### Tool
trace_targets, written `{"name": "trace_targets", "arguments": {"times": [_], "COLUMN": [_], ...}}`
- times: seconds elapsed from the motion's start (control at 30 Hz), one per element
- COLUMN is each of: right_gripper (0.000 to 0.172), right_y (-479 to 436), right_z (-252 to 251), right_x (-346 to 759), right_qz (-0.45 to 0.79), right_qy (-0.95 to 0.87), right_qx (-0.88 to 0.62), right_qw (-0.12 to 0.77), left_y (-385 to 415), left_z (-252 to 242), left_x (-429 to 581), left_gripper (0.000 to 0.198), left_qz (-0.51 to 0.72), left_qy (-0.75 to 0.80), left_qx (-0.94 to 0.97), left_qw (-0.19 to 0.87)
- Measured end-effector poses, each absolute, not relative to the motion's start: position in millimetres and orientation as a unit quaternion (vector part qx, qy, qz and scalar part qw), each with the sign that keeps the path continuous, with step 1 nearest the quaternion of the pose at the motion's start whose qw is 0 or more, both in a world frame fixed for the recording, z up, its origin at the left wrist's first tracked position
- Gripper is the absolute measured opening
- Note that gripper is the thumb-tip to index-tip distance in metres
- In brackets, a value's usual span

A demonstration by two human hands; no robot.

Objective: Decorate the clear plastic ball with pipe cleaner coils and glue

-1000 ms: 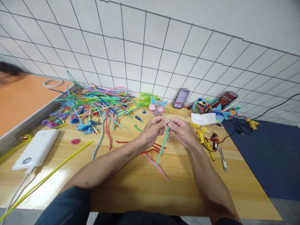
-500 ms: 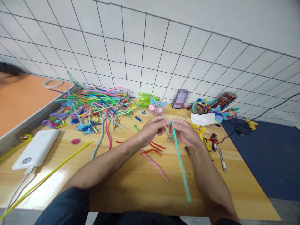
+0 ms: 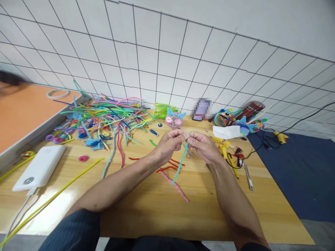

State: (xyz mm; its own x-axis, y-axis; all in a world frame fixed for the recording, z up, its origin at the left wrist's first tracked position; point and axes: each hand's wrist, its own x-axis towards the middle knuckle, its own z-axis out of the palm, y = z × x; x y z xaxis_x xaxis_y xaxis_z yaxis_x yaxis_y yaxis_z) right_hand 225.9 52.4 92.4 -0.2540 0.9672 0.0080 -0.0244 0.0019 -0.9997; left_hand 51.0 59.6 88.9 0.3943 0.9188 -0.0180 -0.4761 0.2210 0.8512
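Note:
A teal pipe cleaner (image 3: 179, 166) hangs down from between my fingertips, its free end slanting to the lower left over the wooden table. My left hand (image 3: 171, 144) pinches its upper end. Close against it, my right hand (image 3: 202, 145) grips the same end, thumb and forefinger together. The gripped part is mostly hidden by the fingers. Below the hands lie red pipe cleaners (image 3: 167, 168) and a pink one (image 3: 179, 190). Small scissors (image 3: 190, 153) show partly behind my right hand.
A heap of coloured pipe cleaners (image 3: 112, 111) spreads at the back left. A white power bank (image 3: 39, 167) and long yellow pipe cleaner (image 3: 65, 186) lie left. Behind are a pink-eyed craft (image 3: 174, 120) and phone (image 3: 201, 109); right are a glue gun (image 3: 222, 147) and cutter (image 3: 249, 177).
The hanging length of the teal pipe cleaner has swung from lower right to lower left and shows shorter. Both hands stay pinched together in nearly the same place.

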Motion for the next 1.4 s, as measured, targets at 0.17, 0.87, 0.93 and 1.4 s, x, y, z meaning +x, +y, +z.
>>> {"name": "trace_targets", "arguments": {"times": [0.17,0.87,0.93,1.4], "right_gripper": [0.053,0.049,0.05,0.048], "right_y": [53.3,53.4,53.4,54.8], "right_z": [86.5,93.8,90.7,101.3], "right_x": [219.0,233.4,229.5,238.2], "right_qz": [0.547,0.566,0.551,0.589], "right_qy": [-0.558,-0.571,-0.583,-0.557], "right_qx": [-0.427,-0.43,-0.43,-0.42], "right_qw": [0.455,0.41,0.415,0.409], "left_y": [50.3,61.4,57.2,59.8], "left_z": [84.9,83.5,82.3,88.3], "left_x": [59.4,50.5,55.4,51.0], "left_gripper": [0.047,0.044,0.044,0.041], "left_qz": [0.488,0.468,0.481,0.452], "left_qy": [0.276,0.273,0.274,0.266], "left_qx": [0.303,0.421,0.373,0.402], "left_qw": [0.77,0.727,0.745,0.751]}}
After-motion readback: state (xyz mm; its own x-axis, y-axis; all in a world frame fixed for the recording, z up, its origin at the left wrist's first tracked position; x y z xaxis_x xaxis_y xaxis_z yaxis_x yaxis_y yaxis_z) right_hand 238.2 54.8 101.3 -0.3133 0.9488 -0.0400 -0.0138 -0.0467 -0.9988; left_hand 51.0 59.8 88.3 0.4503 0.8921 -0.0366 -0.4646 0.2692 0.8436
